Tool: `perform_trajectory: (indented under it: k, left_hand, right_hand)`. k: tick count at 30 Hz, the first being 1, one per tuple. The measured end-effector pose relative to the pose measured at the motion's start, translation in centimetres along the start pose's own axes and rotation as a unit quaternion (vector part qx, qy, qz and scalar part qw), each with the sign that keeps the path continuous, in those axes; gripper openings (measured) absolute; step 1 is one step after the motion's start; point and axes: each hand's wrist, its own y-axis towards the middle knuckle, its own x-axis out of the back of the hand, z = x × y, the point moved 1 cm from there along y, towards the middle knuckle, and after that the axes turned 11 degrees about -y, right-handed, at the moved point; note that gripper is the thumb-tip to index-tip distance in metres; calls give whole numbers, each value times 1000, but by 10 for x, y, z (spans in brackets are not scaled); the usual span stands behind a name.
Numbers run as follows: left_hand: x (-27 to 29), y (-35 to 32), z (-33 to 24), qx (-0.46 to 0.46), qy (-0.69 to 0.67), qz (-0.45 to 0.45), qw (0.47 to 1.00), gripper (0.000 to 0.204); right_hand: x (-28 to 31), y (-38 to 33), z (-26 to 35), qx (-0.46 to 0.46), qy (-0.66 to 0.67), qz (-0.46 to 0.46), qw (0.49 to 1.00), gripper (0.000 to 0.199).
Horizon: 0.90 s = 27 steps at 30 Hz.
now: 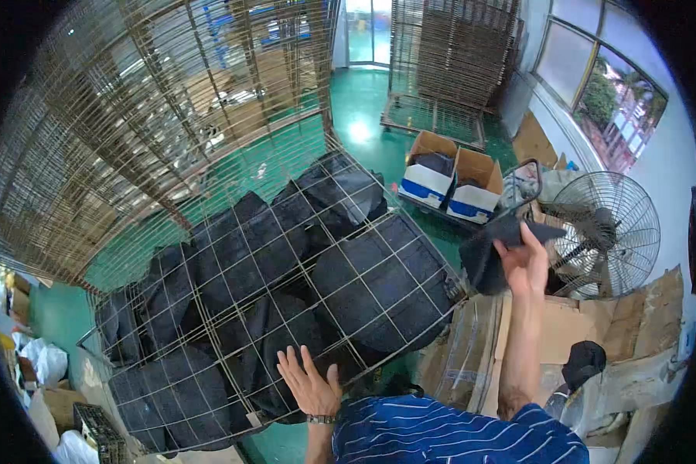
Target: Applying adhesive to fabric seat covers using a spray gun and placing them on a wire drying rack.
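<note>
My left hand [309, 383] lies flat, fingers spread, on the near edge of the wire rack shelf [410, 232], touching the dark fabric pieces [363, 286] laid out across it. My right hand [524, 263] is raised off to the right, pinching one dark fabric piece [483, 259] between thumb and fingers so that it hangs beside the rack's far corner, in front of a standing fan [603, 232].

I judge the piece light and limp: it droops and folds under its own weight, so a pinch near one edge carries it, and two hands would be needed to lay it flat.

Whether these are cut panels or finished garments I cannot tell; they read only as dark shapes. The wires cross every piece, the stacked racks [131, 116] blur at the rim, and what fills the two cardboard boxes [448, 178] is hard to make out.
</note>
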Motion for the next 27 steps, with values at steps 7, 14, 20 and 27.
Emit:
perform_trajectory:
  k: [7, 14, 20, 27]
  left_hand:
    - [-2, -1, -2, -15, -37, 19, 999, 56]
    - [3, -1, 10, -1, -42, -6, 999, 47]
    - [-1, 3, 12, -13, -38, -9, 999, 45]
    - [-3, 6, 16, -71, -59, 35, 995, 44]
  right_hand:
    - [-185, 132, 9, 98, 76, 156, 980, 22]
    - [-258, 153, -167, -42, 186, 116, 975, 25]
    - [-241, 104, -343, -278, 30, -66, 958, 37]
    - [-206, -28, -248, -251, -13, 203, 946, 37]
